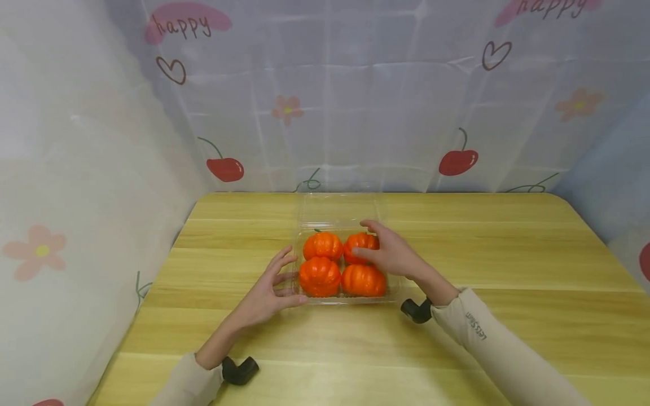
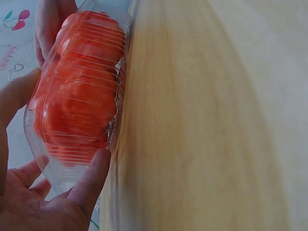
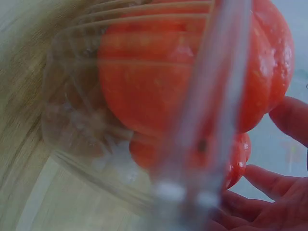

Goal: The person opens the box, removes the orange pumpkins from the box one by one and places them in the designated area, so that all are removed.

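Observation:
Several small orange pumpkins sit inside a clear plastic clamshell box (image 1: 350,300), its hinged lid (image 1: 340,210) laid open to the back. My left hand (image 1: 264,293) rests against the box's left end with spread fingers. In the left wrist view its thumb (image 2: 96,173) touches the ribbed front wall. From the right, my right hand (image 1: 393,251) reaches over the box and holds the back right pumpkin (image 1: 369,242), thumb across its front and index finger behind it. In the right wrist view, fingertips (image 3: 260,175) meet that pumpkin (image 3: 237,168); the nearer pumpkin (image 3: 149,86) partly hides it.
The box stands near the back of a wooden table (image 1: 482,254). Behind rises a patterned cloth (image 1: 365,113) printed with cherries and flowers, and more cloth hangs at both sides. A black wrist piece (image 1: 240,370) sits at the left cuff and another (image 1: 416,310) at the right.

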Demonstrator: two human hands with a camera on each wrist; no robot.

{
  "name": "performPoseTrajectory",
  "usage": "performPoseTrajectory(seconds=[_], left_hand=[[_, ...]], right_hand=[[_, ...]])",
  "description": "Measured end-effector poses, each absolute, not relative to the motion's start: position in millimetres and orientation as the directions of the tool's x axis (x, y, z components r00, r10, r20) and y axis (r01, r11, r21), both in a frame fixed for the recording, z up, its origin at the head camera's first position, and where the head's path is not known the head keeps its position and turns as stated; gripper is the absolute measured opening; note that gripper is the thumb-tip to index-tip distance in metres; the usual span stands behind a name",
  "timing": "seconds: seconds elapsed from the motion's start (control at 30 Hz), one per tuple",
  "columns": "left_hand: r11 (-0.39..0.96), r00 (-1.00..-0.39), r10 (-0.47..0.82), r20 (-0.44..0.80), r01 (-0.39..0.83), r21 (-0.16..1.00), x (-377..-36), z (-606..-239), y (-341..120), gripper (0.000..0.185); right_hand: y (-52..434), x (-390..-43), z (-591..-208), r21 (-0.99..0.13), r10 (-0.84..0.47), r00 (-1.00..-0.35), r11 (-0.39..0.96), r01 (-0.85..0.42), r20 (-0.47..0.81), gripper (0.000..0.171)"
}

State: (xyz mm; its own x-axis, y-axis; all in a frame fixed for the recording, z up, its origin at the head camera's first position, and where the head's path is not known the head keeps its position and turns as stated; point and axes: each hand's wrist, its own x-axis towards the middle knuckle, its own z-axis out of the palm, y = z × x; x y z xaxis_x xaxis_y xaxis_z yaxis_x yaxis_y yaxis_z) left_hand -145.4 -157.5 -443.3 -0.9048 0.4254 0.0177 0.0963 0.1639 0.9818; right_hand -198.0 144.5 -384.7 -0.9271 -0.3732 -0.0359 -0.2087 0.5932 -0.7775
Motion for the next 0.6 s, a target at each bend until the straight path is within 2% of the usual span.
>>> performPoseTrajectory(seconds=[0.37, 0.6], left_hand=[[0.15, -0.899, 0.437, 0.031, 0.106, 0.983, -145.3, -444.0, -158.2, 0.089], [0.163, -0.9, 0.435, 0.031, 0.113, 0.98, -144.9, -443.3, -158.1, 0.09]], right_hand=[[144.4, -195.9, -386.4, -0.728, -0.383, -0.923, 0.626, -0.281, 0.026, 0.046], [145.6, -197.0, -389.0, -0.726, -0.387, -0.922, 0.624, -0.29, 0.035, 0.044]])
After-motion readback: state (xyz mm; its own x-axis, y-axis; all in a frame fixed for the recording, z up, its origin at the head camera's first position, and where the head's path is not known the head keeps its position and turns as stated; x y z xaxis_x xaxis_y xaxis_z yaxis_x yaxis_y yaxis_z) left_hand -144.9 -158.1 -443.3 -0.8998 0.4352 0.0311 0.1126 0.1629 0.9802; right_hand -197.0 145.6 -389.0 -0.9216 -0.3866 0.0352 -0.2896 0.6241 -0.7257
